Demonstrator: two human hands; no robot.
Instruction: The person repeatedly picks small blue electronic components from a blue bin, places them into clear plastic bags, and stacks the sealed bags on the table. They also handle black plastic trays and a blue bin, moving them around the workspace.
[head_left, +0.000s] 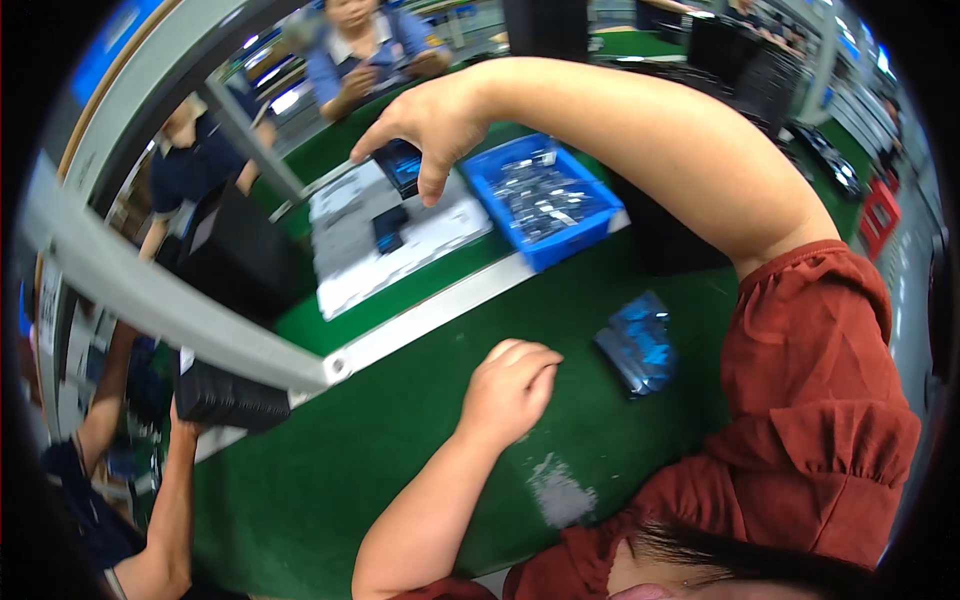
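Observation:
My right hand (435, 125) reaches far across to the white-and-grey pad (345, 280), with thumb and forefinger spread wide. Between and below them is a small dark packet (400, 167) with blue marks; whether the fingers touch it is unclear. A second dark flat piece (390, 230) shows on the pad nearer to me. Over the green table my left hand (512, 392) is loosely closed, fingers bent together, with nothing visible in it. To its right lies a shiny blue-and-black packet or small stack (640, 345).
A blue bin (545, 245) of small shiny packets stands right of the pad. A grey metal post (200, 310) slants across the left. Black trays (235, 395) are by a co-worker's hand at left. Another person (370, 55) works across the table. Worn grey patch (562, 492) marks the mat.

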